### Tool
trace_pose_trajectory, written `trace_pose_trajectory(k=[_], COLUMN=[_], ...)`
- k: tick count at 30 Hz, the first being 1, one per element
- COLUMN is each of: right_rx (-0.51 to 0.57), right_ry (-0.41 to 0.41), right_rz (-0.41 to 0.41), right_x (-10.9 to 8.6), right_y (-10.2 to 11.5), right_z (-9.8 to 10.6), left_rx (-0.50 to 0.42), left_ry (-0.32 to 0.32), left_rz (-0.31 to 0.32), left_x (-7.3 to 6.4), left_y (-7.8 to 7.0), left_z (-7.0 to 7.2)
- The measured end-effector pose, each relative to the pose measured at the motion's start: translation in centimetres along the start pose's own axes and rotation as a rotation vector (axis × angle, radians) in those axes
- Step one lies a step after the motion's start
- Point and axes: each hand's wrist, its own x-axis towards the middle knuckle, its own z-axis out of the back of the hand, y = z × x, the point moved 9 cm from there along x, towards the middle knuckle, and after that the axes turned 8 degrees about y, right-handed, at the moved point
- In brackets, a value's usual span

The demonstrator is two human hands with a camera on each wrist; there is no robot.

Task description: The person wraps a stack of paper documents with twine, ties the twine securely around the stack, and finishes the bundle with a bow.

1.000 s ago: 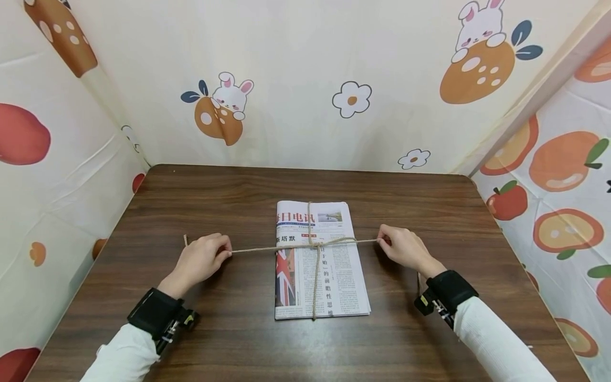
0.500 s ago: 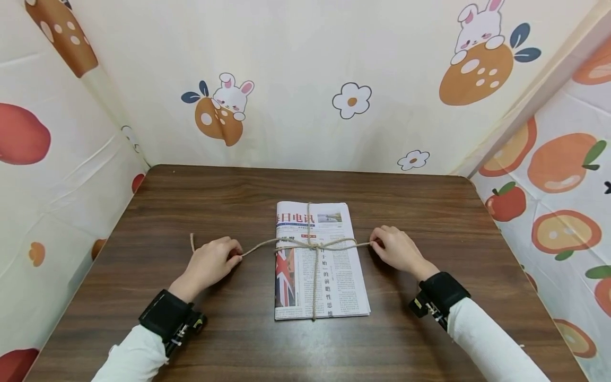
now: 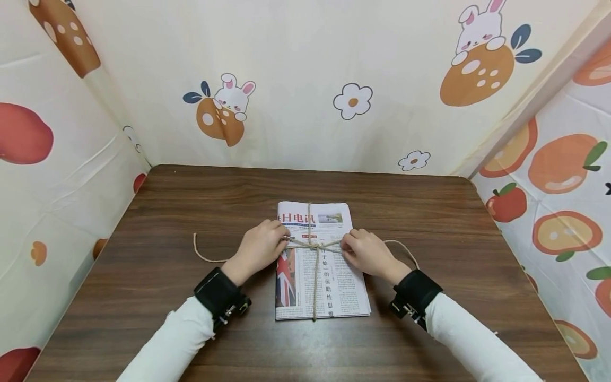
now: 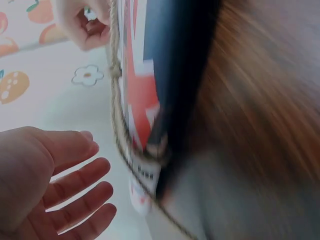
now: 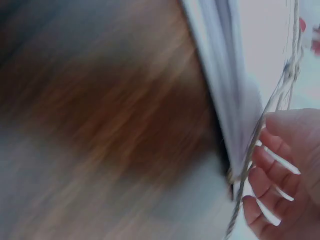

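Note:
A stack of folded newspapers [image 3: 343, 286] lies on the table, bound crosswise with twine [image 3: 315, 276] that crosses at a knot [image 3: 316, 246]. My left hand [image 3: 261, 245] is over the stack's left edge; in the left wrist view, its thumb and fingers [image 4: 102, 192] are spread, apart from the twine [image 4: 116, 100]. My right hand [image 3: 369, 254] is at the right edge. There the right wrist view has its thumb tip right beside the twine [image 5: 257, 130], fingers [image 5: 262, 180] loosely bent behind. Loose twine ends trail out past both hands.
The dark wood-grain table [image 3: 229, 185] extends on all sides of the stack. Behind it hangs a pale curtain [image 3: 296, 132] printed with rabbits and flowers. Fruit-printed sheets hang at left and right. A black camera strap [image 3: 217, 292] circles each wrist.
Both hands have come inward from the stretched-out twine ends to the stack's edges. The ends have been let go and now lie slack and curved. The newspapers have stayed in place.

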Motion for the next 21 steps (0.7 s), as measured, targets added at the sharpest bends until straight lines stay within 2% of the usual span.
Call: trace_pose_trajectory(k=[4, 8, 16, 21], right_rx=[-0.001, -0.001, 0.061, 0.038], right_ry=[0.049, 0.073, 0.052, 0.023], right_rz=[-0.006, -0.018, -0.059, -0.032], right_x=[0.6, 0.7, 0.6, 0.6], right_y=[0.7, 1.0, 0.2, 0.2], right_z=[-0.3, -0.2, 0.5, 1.0], left_rx=[0.028, 0.047, 0.063, 0.079], left_ry=[0.031, 0.069, 0.117, 0.087], left_rz=[-0.038, -0.050, -0.026, -0.027], left_x=[1.6, 2.4, 2.7, 2.6], left_y=[-1.3, -1.9, -2.2, -2.5], left_z=[-1.2, -2.0, -2.5, -2.0])
